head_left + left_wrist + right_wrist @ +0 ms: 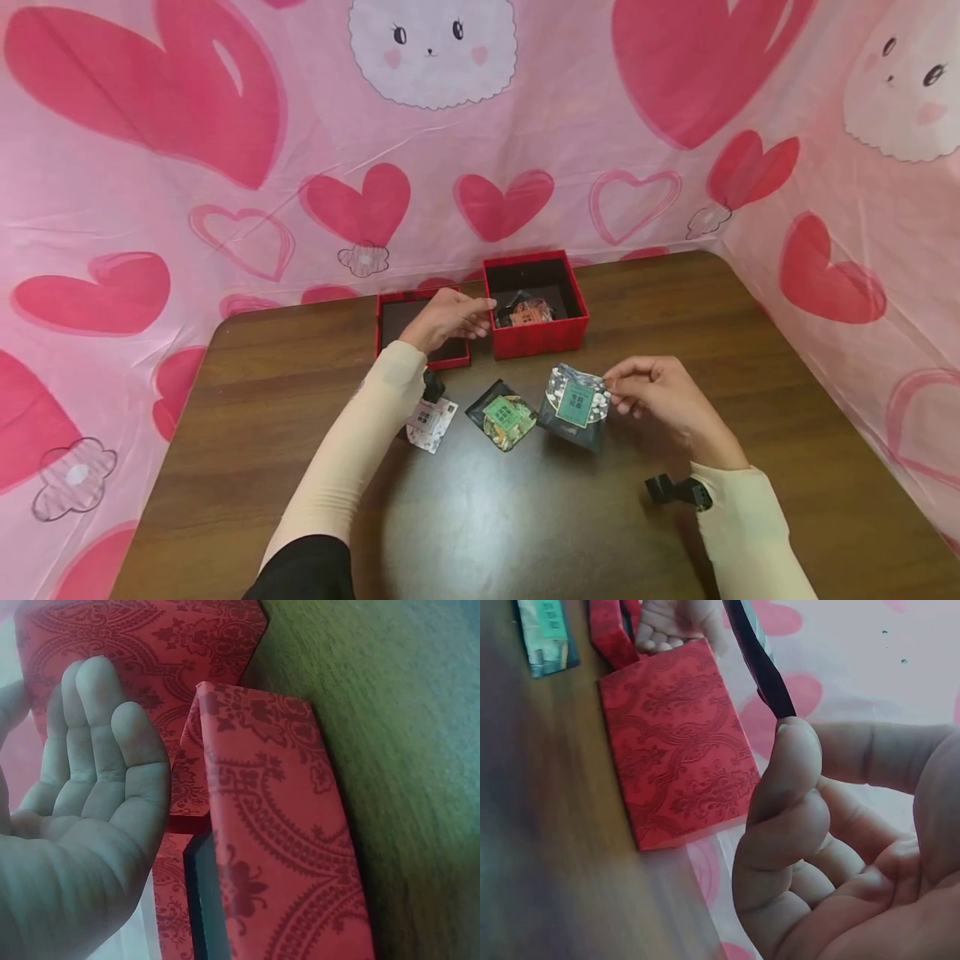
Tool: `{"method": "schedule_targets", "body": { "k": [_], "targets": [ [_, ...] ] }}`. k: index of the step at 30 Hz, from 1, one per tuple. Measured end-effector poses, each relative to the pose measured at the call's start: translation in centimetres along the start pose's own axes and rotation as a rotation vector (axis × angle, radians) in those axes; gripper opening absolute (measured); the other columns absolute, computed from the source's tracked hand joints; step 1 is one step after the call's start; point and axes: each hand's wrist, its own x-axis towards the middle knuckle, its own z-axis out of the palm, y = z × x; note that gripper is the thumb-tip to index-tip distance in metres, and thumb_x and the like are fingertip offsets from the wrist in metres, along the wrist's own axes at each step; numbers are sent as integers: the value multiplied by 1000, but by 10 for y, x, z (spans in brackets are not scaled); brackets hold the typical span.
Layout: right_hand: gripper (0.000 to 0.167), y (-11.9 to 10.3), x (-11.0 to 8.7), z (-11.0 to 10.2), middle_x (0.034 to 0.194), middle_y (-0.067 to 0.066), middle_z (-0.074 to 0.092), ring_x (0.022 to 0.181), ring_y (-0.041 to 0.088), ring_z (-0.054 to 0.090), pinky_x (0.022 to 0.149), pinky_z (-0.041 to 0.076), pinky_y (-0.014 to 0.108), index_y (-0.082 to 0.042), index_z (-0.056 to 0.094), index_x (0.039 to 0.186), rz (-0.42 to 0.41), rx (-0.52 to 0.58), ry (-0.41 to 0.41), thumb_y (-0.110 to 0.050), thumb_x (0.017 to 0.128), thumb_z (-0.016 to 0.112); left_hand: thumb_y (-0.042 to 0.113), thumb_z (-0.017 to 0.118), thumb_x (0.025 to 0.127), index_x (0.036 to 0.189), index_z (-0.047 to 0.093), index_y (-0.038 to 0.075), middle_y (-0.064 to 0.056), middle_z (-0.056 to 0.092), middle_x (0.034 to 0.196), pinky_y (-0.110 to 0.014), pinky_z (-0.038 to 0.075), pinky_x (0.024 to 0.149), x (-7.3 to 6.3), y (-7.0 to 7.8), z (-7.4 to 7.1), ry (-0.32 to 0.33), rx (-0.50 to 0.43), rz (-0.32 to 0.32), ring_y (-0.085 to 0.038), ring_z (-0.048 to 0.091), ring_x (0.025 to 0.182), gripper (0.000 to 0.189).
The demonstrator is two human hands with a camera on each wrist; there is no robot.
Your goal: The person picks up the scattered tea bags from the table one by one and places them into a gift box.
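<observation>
My right hand pinches one corner of a dark sachet with a teal label, raised over the table. Edge-on in the right wrist view, that sachet comes out between thumb and finger. My left hand is at the left wall of the open red box, holding it by the rim; its other fingers curl loosely beside the patterned wall. Inside the box lie several sachets, the top one with an orange label. On the table are a green-labelled sachet and a whitish sachet, partly behind my left wrist.
Left of the box lies the shallow red box lid, dark inside, partly hidden by my left hand. The brown wooden table ends at the back against a pink cloth printed with hearts, which also runs along both sides.
</observation>
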Motion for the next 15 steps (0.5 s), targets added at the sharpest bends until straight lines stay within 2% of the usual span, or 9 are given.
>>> {"method": "schedule_targets", "body": {
  "k": [3, 9, 15],
  "targets": [
    [22, -7, 13, 0, 78, 14, 69, 61, 22, 65, 54, 55, 33, 15, 67, 108, -5, 21, 33, -3, 94, 66, 25, 76, 92, 92, 75, -3, -14, 71, 77, -53, 54, 89, 1, -1, 0, 1, 0, 0, -19, 69, 63, 29],
    [22, -23, 49, 4, 76, 10, 70, 59, 13, 63, 53, 54, 27, 17, 65, 107, -23, 119, 120, 0, 93, 65, 26, 76, 92, 90, 76, -3, -14, 71, 77, -50, 56, 85, 1, -1, -1, 6, 5, 5, -18, 69, 63, 29],
    [21, -42, 86, 7, 71, 3, 70, 57, 11, 64, 53, 52, 22, 11, 67, 108, -16, 196, 199, -3, 94, 66, 26, 77, 91, 90, 76, -2, -14, 71, 76, -48, 57, 83, 0, 0, 0, 3, 4, 4, -19, 69, 63, 29]
  ]
}}
